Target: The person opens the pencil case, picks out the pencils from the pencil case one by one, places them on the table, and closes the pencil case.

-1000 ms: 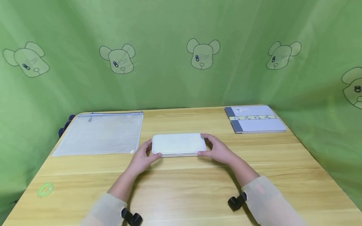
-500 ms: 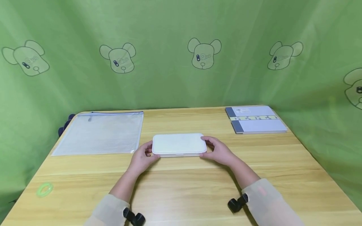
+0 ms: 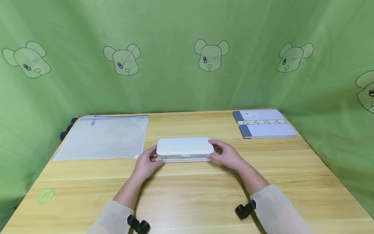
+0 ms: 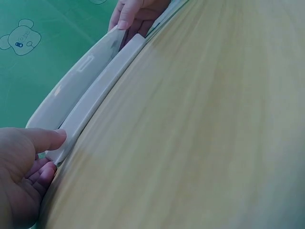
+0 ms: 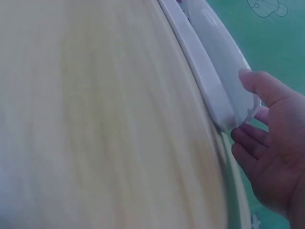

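At the center of the head view, the lid [image 3: 185,145] of a white lidded case [image 3: 175,160] has risen along its near edge, opening a narrow gap above the base where the two met a half-second earlier. The small front clasp tab [image 3: 185,155] has ridden up with it. At the case's right end, the right hand's thumb [image 3: 211,156] has climbed slightly, while the left hand's thumb [image 3: 160,162] has drawn back toward the near left corner since the first picture.
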Demonstrator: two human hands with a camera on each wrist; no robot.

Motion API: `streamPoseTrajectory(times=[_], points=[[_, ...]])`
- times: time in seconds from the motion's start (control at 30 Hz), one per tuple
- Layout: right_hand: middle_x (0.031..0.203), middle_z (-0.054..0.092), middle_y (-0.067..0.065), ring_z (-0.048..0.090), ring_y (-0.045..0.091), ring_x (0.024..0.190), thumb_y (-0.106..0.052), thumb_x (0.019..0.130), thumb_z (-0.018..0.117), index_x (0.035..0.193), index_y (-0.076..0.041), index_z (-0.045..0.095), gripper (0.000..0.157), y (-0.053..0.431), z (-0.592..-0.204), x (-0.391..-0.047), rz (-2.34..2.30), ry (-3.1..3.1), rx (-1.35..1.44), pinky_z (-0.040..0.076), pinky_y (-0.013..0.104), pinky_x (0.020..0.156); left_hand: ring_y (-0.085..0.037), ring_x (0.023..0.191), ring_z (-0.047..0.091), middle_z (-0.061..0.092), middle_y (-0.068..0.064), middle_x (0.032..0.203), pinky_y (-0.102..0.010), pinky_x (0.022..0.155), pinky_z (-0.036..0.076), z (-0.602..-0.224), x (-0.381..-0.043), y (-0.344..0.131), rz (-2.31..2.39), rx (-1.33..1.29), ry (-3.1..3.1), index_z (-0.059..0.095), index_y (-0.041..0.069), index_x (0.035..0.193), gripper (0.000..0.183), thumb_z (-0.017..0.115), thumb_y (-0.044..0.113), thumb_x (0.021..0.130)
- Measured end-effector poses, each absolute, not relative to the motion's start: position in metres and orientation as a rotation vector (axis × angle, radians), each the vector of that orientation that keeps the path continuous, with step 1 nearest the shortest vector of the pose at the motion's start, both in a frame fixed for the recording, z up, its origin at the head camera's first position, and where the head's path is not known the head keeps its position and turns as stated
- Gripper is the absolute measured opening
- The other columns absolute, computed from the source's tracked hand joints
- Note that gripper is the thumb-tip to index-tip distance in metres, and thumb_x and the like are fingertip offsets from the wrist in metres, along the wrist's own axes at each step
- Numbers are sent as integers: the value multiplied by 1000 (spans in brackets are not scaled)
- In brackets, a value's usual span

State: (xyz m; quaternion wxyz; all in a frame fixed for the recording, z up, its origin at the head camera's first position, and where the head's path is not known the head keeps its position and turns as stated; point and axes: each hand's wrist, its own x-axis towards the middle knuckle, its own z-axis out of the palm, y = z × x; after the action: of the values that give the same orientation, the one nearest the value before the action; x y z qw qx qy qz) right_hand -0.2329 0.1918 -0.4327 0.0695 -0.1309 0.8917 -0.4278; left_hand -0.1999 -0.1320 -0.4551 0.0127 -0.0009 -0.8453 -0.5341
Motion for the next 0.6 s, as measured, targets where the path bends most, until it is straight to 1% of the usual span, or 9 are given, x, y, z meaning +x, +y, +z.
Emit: streamPoseTrajectory(times=[0.1, 0.2, 0.3, 0.37, 0.47, 0.53, 0.6], points=[[145, 50, 20, 49, 39, 132, -32, 86, 75, 138, -4, 53, 64, 193, -427, -234, -1272, 2710, -380, 39, 50, 111, -21, 92, 59, 67, -18, 108, -21, 78, 49, -455, -200, -131, -1659, -6, -2637, 53, -7, 134, 64, 79, 5, 77], [143, 52, 19, 49, 40, 131, -36, 86, 73, 135, -7, 57, 59, 193, -421, -237, -1261, 2735, -361, 39, 51, 111, -21, 89, 62, 68, -19, 105, -25, 79, 53, -455, -199, -131, -1628, 9, -2660, 57, -9, 128, 58, 79, 6, 77], [142, 54, 18, 49, 42, 131, -38, 87, 72, 131, -7, 60, 55, 192, -415, -242, -1280, 2744, -357, 38, 52, 111, -20, 87, 63, 70, -20, 103, -29, 78, 55, -455, -198, -131, -1596, 15, -2680, 59, -10, 125, 55, 79, 8, 78], [137, 58, 18, 51, 42, 129, -36, 88, 72, 127, -6, 63, 50, 191, -412, -246, -1309, 2756, -370, 39, 51, 110, -19, 86, 62, 70, -19, 103, -29, 79, 55, -455, -198, -132, -1586, 10, -2683, 60, -9, 126, 55, 79, 8, 78], [124, 66, 18, 60, 37, 119, -31, 90, 70, 119, -4, 65, 40, 189, -410, -252, -1369, 2776, -385, 46, 49, 105, -19, 86, 62, 71, -19, 103, -29, 78, 54, -455, -197, -132, -1579, -3, -2676, 61, -7, 126, 54, 79, 9, 77], [117, 69, 16, 63, 33, 111, -28, 92, 68, 117, -4, 65, 35, 187, -409, -257, -1394, 2791, -385, 50, 47, 99, -19, 85, 62, 71, -19, 103, -29, 78, 54, -454, -197, -132, -1582, -8, -2674, 61, -7, 126, 54, 79, 8, 77], [115, 69, 16, 63, 31, 107, -27, 94, 66, 118, -3, 64, 34, 186, -407, -262, -1413, 2798, -381, 51, 45, 97, -19, 85, 62, 71, -19, 103, -29, 77, 54, -454, -197, -132, -1579, -12, -2674, 61, -7, 126, 54, 79, 8, 78]])
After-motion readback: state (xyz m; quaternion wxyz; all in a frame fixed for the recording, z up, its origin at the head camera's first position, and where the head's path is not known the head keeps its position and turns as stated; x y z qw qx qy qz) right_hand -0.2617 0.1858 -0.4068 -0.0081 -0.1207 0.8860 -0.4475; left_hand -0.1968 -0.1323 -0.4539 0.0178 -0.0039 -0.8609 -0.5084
